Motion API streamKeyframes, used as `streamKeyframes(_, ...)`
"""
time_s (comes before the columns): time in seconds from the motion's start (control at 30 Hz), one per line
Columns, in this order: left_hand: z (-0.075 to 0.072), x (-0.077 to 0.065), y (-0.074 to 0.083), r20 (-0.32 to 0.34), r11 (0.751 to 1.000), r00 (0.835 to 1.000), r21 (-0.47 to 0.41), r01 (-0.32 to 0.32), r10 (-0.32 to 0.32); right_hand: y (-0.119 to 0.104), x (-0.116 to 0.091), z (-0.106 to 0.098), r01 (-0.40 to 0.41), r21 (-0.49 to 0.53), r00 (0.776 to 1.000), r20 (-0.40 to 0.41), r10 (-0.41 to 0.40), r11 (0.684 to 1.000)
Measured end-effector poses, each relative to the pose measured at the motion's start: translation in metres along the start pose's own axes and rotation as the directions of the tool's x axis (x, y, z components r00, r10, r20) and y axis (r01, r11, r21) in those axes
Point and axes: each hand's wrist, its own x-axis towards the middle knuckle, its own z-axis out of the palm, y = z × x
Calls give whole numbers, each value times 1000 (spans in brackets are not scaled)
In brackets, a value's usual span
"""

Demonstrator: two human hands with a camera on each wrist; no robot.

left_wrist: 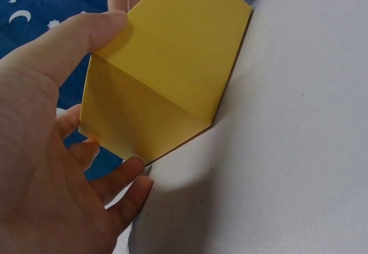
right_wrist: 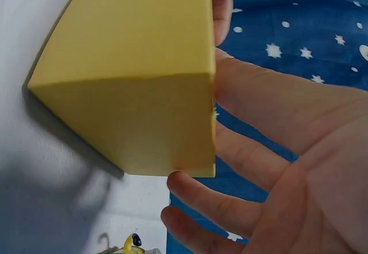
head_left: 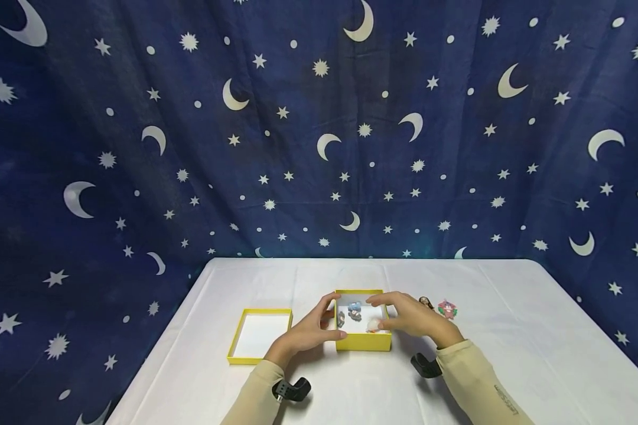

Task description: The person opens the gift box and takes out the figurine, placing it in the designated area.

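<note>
A yellow open-topped box (head_left: pixel 363 342) with a white inside stands mid-table. My left hand (head_left: pixel 311 330) holds its left side, thumb at the front top edge and fingers along the side; the left wrist view shows the thumb (left_wrist: pixel 103 30) on the box's corner. Over the right wall, my right hand (head_left: pixel 412 316) reaches in with thumb and forefinger spread apart. Close to that thumb lies a small white and orange figure (head_left: pixel 373 325). Small blue-and-grey figures (head_left: pixel 354 311) and a greyish one (head_left: pixel 341 319) lie inside too. In the right wrist view, the box wall hides the thumb's tip.
Left of the box lies a shallow yellow-rimmed lid (head_left: pixel 259 335), white inside facing up. Beyond my right hand are a pink figure (head_left: pixel 448 309) and a brown one (head_left: pixel 426 302), partly hidden. A white cloth covers the table (head_left: pixel 510 330); a starry blue curtain (head_left: pixel 319 118) hangs behind.
</note>
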Motion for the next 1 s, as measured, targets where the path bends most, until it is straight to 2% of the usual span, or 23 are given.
streamKeyframes(0.07,0,0,0,0,1000,1000,-5,-4,4,-1,5,-1,6,-27,999,34,-6,1000)
streamKeyframes(0.23,-1,1,-1,8,1000,1000,-11,-18,18,-8,15,-3,-46,-69,991,122,54,997)
streamKeyframes(0.53,-2,0,-2,10,999,999,-17,-30,31,-23,24,1,-157,-123,953,242,183,980)
streamKeyframes(0.73,-2,-1,-3,12,999,999,-12,-31,31,-26,26,7,-248,-181,926,243,288,952)
streamKeyframes(0.87,-1,-1,-3,9,999,999,-17,-31,31,-25,28,8,-265,-194,924,229,306,945)
streamKeyframes(1.0,0,0,-3,8,999,1000,-16,-30,30,-25,29,9,-289,-163,920,225,321,943)
